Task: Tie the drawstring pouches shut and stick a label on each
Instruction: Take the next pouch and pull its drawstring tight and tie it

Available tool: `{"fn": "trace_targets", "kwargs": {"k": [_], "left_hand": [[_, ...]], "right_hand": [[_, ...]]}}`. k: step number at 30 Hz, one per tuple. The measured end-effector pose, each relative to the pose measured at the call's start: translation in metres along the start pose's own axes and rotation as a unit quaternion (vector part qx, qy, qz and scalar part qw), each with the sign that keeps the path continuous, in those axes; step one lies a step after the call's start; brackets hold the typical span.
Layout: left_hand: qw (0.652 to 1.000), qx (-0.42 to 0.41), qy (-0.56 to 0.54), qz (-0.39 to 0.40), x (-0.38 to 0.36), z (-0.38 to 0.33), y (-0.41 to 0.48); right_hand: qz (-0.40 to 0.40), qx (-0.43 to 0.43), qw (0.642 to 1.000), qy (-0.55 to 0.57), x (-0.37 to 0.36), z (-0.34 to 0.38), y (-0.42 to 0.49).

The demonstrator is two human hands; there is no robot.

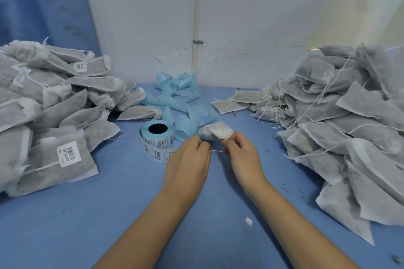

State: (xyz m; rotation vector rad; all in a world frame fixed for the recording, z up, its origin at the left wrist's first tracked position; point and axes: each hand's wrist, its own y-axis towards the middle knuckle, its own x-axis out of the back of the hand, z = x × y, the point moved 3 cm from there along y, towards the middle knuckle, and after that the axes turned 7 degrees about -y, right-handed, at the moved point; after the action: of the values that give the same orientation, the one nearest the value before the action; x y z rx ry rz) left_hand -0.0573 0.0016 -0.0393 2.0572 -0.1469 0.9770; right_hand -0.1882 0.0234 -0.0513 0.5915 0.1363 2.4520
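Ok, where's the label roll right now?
Head view: the label roll sits centre-left on the table, just left of the left hand, with blue backing strip behind.

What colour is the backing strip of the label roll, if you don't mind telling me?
Light blue on the label roll; head view.

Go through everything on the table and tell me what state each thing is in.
Middle pouch, mouth bunched, no label visible.
Left hand, pinching the drawstring.
Right hand, pinching the drawstring.
Label roll, partly unrolled.
Left pile, several labelled.
Right pile, unlabelled, strings loose.
Backing strip, peeled, heaped.
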Motion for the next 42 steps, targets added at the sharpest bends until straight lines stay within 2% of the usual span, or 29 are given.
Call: {"fn": "trace_targets", "kwargs": {"k": [2,6,9,13,20,23,27,32,37,42], "left_hand": [[1.0,0.004,-0.013,-0.016,0.003,0.002,0.001],[0.997,-0.025,-0.072,-0.022,0.001,-0.004,-0.001],[0.979,-0.017,-0.202,-0.004,-0.008,-0.006,-0.001],[0.933,0.069,-0.353,-0.015,-0.008,0.0,0.002],[0.91,0.118,-0.397,0.009,-0.005,0.003,0.001],[0.909,0.129,-0.395,0.038,-0.009,0.006,-0.001],[0.907,0.148,-0.385,0.088,-0.017,0.009,-0.004],[0.902,0.151,-0.386,0.117,-0.019,0.01,-0.006],[0.895,0.17,-0.404,0.08,-0.021,0.013,-0.006],[0.899,0.19,-0.393,0.024,-0.017,0.017,-0.006]], "right_hand": [[-0.023,0.053,0.993,-0.101,0.004,0.004,-0.001],[-0.039,0.123,0.949,-0.287,0.003,0.012,-0.008],[-0.064,0.186,0.921,-0.335,0.002,0.019,-0.013],[-0.063,0.257,0.899,-0.35,-0.001,0.023,-0.021],[-0.107,0.314,0.894,-0.3,-0.004,0.024,-0.026],[-0.104,0.32,0.905,-0.261,-0.002,0.02,-0.024],[-0.095,0.26,0.945,-0.175,-0.001,0.013,-0.019],[-0.104,0.194,0.973,-0.077,0.004,0.008,-0.016],[-0.08,0.11,0.99,0.042,0.004,0.006,-0.014],[-0.051,0.104,0.993,0.028,0.0,0.009,-0.015]]}}
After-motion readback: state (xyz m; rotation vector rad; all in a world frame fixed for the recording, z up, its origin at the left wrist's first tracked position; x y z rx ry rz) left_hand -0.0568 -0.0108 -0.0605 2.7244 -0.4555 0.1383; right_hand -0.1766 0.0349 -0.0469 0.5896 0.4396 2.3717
